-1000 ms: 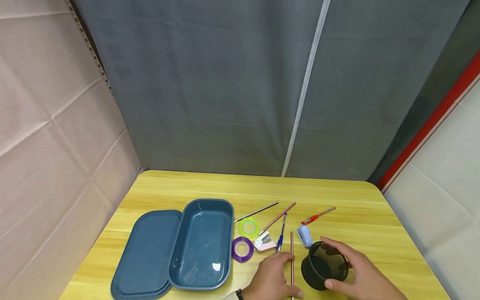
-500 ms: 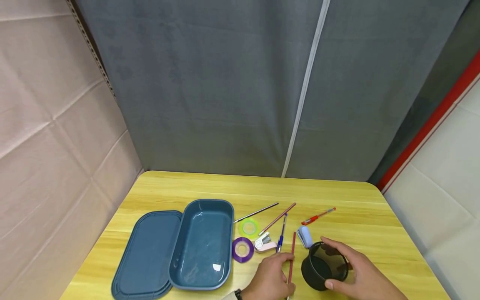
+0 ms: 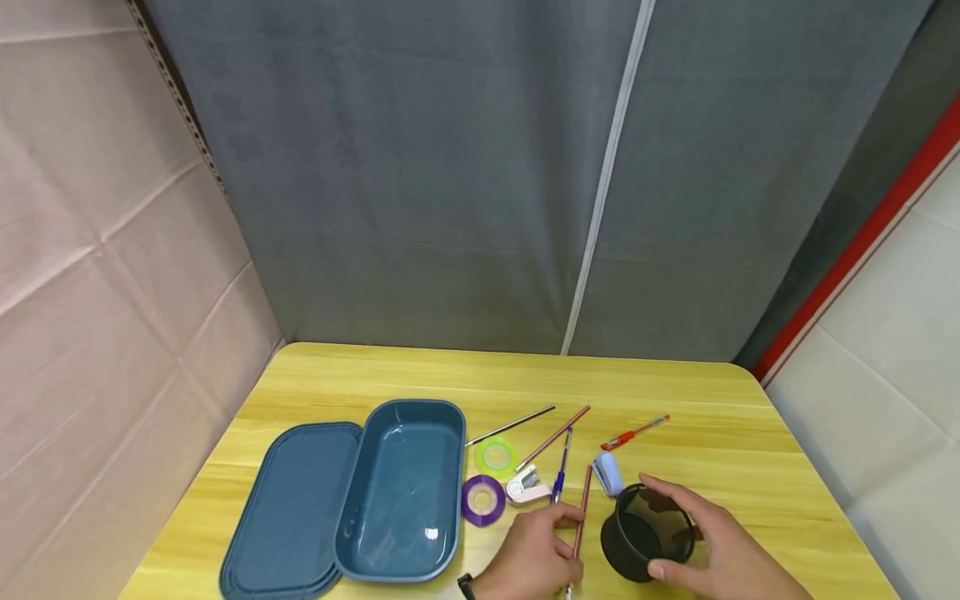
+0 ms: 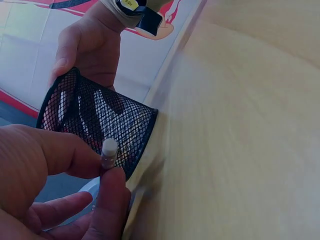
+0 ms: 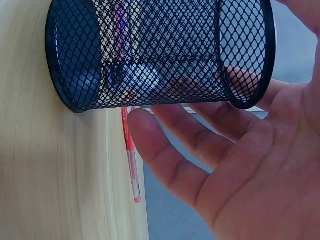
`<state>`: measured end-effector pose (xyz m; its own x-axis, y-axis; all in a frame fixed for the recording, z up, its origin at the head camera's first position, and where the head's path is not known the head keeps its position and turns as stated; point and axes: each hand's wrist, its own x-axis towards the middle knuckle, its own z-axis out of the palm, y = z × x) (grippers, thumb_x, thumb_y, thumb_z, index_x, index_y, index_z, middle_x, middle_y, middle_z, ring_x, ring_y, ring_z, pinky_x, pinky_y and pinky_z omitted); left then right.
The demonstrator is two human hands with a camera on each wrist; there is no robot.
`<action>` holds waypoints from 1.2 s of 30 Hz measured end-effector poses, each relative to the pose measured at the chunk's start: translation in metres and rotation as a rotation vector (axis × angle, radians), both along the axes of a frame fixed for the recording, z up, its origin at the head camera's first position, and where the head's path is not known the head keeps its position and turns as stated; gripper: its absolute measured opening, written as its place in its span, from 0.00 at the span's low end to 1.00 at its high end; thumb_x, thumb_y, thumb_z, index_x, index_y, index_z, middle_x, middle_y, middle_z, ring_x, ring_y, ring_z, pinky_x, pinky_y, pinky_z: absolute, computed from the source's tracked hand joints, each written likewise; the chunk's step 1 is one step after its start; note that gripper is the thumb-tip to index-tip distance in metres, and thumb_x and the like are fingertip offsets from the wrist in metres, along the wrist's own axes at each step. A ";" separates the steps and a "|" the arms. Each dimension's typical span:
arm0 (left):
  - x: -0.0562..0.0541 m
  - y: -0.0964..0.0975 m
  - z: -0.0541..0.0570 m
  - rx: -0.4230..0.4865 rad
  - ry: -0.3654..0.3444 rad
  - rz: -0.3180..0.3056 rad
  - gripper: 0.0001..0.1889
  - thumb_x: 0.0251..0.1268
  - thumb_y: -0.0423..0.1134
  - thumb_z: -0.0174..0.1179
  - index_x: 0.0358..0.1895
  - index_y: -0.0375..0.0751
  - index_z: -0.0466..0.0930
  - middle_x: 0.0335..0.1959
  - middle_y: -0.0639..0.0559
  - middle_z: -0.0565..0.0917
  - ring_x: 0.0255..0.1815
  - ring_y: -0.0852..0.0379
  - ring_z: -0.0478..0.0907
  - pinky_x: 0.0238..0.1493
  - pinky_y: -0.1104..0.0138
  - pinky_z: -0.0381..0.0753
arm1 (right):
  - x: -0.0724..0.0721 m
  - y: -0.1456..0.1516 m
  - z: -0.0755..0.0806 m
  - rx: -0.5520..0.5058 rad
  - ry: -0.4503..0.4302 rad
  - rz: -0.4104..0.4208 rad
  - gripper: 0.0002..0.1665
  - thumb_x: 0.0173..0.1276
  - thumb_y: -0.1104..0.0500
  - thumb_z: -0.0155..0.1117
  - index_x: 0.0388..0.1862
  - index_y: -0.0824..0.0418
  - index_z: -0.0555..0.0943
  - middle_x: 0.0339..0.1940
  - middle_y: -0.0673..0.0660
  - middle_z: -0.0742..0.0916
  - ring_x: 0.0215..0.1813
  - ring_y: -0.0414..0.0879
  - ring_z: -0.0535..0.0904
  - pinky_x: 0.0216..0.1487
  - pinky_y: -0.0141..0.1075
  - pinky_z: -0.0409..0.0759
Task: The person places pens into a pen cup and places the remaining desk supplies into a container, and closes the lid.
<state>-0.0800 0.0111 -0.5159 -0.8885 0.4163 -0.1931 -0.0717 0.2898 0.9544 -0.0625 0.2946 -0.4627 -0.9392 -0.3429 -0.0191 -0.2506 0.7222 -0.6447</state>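
My left hand (image 3: 531, 557) pinches a reddish pencil (image 3: 586, 500) near its lower end; the left wrist view shows the white eraser tip (image 4: 110, 147) between thumb and finger. The pencil slants over the table, its far end beside a blue stapler (image 3: 607, 473). To the right, my right hand (image 3: 723, 546) grips a black mesh pen cup (image 3: 628, 552) by its side, thumb near and fingers on the far rim. Standing upright on the table, the cup shows no pens inside. Part of the left hand's grip is hidden in the head view.
Left lie a blue tray (image 3: 401, 492) and its lid (image 3: 296, 508). Between tray and hands are purple tape (image 3: 474, 515), green tape (image 3: 483, 462), a white-pink stapler (image 3: 525, 492), a blue pen (image 3: 560, 483), a dark pencil (image 3: 510, 426) and another reddish pencil (image 3: 553, 438). A red pen (image 3: 618, 440) lies farther back.
My left hand has shifted slightly left, and its fingers have closed in on the pencil, which has turned from nearly straight to slanted. The right hand and pen cup have stayed put.
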 end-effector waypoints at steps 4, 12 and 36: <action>0.001 -0.002 0.001 0.039 -0.003 0.025 0.27 0.46 0.23 0.69 0.54 0.46 0.86 0.43 0.60 0.88 0.30 0.67 0.84 0.35 0.73 0.84 | 0.001 -0.001 -0.001 0.010 0.033 -0.005 0.47 0.65 0.43 0.79 0.80 0.44 0.70 0.74 0.46 0.79 0.68 0.32 0.76 0.55 0.35 0.83; 0.005 -0.006 0.002 0.034 -0.061 0.031 0.27 0.48 0.25 0.71 0.55 0.48 0.85 0.37 0.59 0.87 0.32 0.64 0.85 0.36 0.70 0.85 | 0.001 -0.001 0.000 -0.002 0.026 -0.002 0.46 0.66 0.45 0.79 0.80 0.43 0.69 0.74 0.46 0.79 0.68 0.28 0.75 0.55 0.35 0.83; 0.014 -0.020 0.022 0.089 -0.084 0.063 0.23 0.53 0.28 0.75 0.54 0.46 0.87 0.39 0.55 0.90 0.34 0.59 0.88 0.38 0.68 0.88 | -0.002 0.003 -0.002 -0.036 -0.086 -0.007 0.47 0.69 0.44 0.76 0.82 0.46 0.67 0.76 0.50 0.78 0.68 0.30 0.74 0.55 0.35 0.83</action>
<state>-0.0656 -0.0084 -0.4944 -0.8960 0.3784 -0.2325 -0.1675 0.1969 0.9660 -0.0645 0.2977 -0.4648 -0.9370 -0.3381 -0.0877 -0.1880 0.6999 -0.6891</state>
